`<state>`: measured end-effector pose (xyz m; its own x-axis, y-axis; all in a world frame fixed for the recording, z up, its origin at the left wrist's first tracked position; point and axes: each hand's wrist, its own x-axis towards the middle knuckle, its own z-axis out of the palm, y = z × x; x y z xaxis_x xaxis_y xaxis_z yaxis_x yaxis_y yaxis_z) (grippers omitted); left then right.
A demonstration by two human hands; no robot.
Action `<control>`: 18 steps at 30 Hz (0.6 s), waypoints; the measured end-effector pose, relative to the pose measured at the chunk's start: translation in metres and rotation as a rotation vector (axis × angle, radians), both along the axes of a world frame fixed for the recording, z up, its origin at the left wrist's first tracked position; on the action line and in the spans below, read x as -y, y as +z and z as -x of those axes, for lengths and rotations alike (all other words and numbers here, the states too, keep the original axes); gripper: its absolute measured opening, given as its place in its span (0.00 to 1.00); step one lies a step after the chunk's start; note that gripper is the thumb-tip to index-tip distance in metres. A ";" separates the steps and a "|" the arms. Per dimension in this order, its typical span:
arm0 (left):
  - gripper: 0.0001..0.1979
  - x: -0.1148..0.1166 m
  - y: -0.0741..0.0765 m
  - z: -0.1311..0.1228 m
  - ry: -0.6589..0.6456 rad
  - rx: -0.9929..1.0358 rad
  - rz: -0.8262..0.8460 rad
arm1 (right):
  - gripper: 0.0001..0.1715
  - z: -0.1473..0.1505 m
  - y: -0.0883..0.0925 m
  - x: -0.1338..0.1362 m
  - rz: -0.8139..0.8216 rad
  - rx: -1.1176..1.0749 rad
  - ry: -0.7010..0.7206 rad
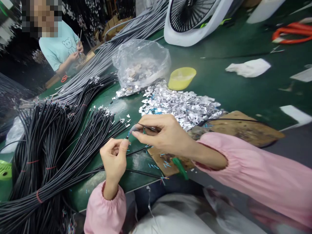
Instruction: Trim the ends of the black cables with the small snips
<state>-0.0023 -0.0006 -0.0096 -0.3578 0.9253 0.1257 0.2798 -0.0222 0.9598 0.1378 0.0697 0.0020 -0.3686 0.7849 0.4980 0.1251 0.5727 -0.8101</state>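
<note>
My left hand (114, 157) is curled closed, pinching the end of a thin black cable (143, 173) near its tip. My right hand (162, 133) is closed on a slim dark tool (146, 127) like tweezers, its point meeting the cable end just above my left fingers. Both hands hover over the near edge of the green table (231, 87). A pile of silver foil scraps (181, 105) lies just behind my right hand. Bundles of black cables (56, 152) with stripped foil-tipped ends fan out to the left.
A wooden board (246, 128) lies under my right forearm with bits of blue wire on it. Behind are a clear plastic bag (141, 63) of scraps, a yellow bowl (181, 78), grey cable bundles (126, 35), a white fan (195, 19) and orange-handled scissors (292, 32). Another person (60, 45) works at the far left.
</note>
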 end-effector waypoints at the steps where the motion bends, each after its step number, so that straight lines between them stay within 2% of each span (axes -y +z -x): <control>1: 0.12 0.000 0.000 0.000 -0.001 0.001 -0.001 | 0.10 0.000 0.000 0.000 -0.004 0.000 -0.002; 7: 0.12 0.001 -0.001 -0.001 0.000 0.010 -0.002 | 0.10 0.000 -0.001 0.001 -0.005 0.032 -0.006; 12: 0.12 0.001 -0.002 0.000 0.039 0.022 -0.023 | 0.08 0.001 -0.001 0.003 -0.005 0.079 0.048; 15: 0.09 0.002 -0.003 -0.001 0.083 -0.040 -0.085 | 0.08 0.001 0.001 0.004 0.008 0.043 -0.016; 18: 0.07 0.002 -0.005 -0.002 0.112 -0.156 -0.160 | 0.09 0.001 0.002 0.005 0.033 0.016 -0.006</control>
